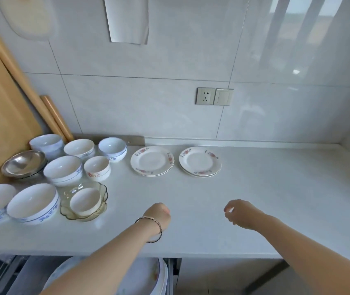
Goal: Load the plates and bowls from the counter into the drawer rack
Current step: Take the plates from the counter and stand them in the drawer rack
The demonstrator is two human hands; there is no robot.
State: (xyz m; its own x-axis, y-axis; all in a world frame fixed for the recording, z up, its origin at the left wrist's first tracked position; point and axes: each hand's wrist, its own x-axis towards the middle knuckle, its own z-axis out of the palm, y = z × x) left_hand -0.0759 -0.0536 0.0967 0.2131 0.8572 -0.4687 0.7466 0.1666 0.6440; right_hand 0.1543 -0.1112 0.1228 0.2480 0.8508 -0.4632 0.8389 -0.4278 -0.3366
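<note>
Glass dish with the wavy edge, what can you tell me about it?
The glass dish is clear, yellowish glass with a scalloped rim. It sits upright on the counter, near the front on the left. A small white bowl stands inside it. The left hand, the nearest one, is apart from it. A big blue-patterned bowl sits close on its left; whether they touch is unclear.

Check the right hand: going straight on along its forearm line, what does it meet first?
The right hand points up-left over bare counter, then probably meets the near edge of the left plate stack; depth is unclear.
</note>
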